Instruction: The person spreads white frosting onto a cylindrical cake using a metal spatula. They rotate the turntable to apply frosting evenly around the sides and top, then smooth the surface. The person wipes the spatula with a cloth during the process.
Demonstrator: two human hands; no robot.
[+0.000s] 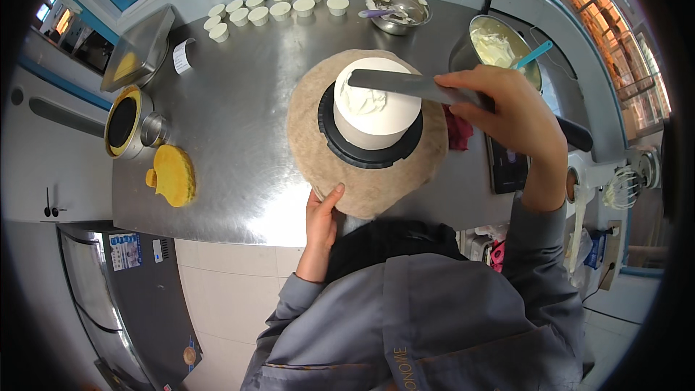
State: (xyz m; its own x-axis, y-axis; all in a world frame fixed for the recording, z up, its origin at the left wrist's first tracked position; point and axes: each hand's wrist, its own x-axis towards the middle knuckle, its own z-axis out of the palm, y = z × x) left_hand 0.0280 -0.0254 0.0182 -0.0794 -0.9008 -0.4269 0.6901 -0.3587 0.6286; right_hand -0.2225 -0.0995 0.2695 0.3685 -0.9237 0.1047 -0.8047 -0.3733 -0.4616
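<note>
My right hand holds a long metal icing spatula with a black handle. Its blade lies over the top of a white cream-covered cake, beside a rough patch of cream. The cake stands on a black round base, which rests on a cloth-covered turntable. At the near left edge of that cover, my left hand grips the rim with the thumb on top.
Small white-topped cups stand in rows at the back. A steel bowl and a cream-filled pot with a turquoise spatula are behind right. Yellow sponge pieces, a cake tin and a clear-lidded container sit left.
</note>
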